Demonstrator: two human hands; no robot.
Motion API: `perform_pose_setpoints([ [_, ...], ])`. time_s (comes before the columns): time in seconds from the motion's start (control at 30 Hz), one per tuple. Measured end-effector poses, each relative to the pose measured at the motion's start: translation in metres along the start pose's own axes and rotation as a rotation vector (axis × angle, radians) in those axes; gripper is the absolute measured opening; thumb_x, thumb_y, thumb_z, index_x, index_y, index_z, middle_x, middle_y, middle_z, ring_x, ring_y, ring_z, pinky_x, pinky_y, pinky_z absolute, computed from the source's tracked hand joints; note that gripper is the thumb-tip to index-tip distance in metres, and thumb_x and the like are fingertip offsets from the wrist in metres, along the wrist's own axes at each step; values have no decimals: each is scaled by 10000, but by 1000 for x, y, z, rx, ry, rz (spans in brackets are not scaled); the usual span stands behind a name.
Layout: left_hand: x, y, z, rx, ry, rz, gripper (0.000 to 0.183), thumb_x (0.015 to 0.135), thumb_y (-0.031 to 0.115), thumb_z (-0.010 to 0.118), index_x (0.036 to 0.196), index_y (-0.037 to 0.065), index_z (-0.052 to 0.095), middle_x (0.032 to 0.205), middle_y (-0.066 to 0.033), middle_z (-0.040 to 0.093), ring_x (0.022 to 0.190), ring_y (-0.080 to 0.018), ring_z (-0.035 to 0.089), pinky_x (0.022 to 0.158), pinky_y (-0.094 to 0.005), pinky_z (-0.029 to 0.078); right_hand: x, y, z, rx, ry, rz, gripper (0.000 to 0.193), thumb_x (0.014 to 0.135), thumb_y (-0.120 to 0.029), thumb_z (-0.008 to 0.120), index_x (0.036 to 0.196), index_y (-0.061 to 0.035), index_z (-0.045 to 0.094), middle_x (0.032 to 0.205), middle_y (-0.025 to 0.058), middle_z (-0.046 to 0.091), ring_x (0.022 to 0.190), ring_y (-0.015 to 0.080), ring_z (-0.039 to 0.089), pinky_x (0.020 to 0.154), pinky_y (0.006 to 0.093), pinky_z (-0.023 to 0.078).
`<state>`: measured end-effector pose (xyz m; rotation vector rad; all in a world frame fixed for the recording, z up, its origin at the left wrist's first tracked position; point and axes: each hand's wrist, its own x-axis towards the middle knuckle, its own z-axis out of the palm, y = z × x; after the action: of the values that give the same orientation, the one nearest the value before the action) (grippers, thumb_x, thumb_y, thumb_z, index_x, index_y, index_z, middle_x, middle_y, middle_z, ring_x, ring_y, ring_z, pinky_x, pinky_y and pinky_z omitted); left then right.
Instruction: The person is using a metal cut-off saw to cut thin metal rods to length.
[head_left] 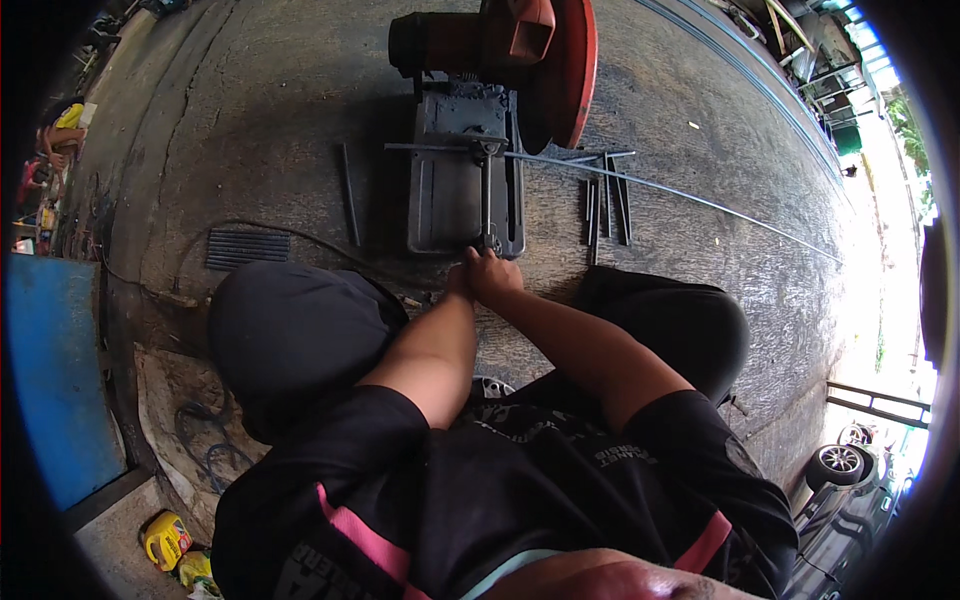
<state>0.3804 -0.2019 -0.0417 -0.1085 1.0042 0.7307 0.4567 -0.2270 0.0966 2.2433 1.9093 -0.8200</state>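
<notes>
A red chop saw (505,40) stands on its dark metal base (430,215) in front of me, its blade guard (583,75) raised above the floor. Across the base lies a long thin metal bar (680,193), held at the saw's clamp (488,148) and running far out to the right. A screw rod (487,195) comes from the clamp toward me and ends in a crank handle (491,243). My right hand (496,277) is closed at this handle. Against it sits my left hand (459,282), fingers curled and mostly hidden.
Short cut bars lie in a row (248,247) at left, with a single dark bar (349,195) nearer the saw. More metal pieces (608,205) lie right of the base. A cable (310,235) crosses the floor. A blue panel (62,370) and yellow jug (166,541) are at left.
</notes>
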Motion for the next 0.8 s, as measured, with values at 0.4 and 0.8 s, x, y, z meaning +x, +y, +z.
perform_pose_setpoints([
  [0.4, 11, -3, 1, -15, 35, -57, 359, 848, 264, 407, 1089, 17, 506, 1092, -176, 543, 1048, -351, 534, 912, -505, 426, -3, -5, -27, 266, -86, 373, 672, 784, -632, 503, 1049, -28, 631, 1080, 230, 610, 1016, 371, 591, 862, 440, 475],
  [0.8, 9, -7, -7, -22, 57, -88, 359, 851, 271, 413, 1095, 24, 507, 1095, -169, 544, 1046, -346, 536, 903, -504, 429, 8, -1, -19, 310, -214, 160, 807, 812, -676, 397, 1171, 28, 561, 1191, 258, 544, 1162, 356, 502, 974, 408, 401],
])
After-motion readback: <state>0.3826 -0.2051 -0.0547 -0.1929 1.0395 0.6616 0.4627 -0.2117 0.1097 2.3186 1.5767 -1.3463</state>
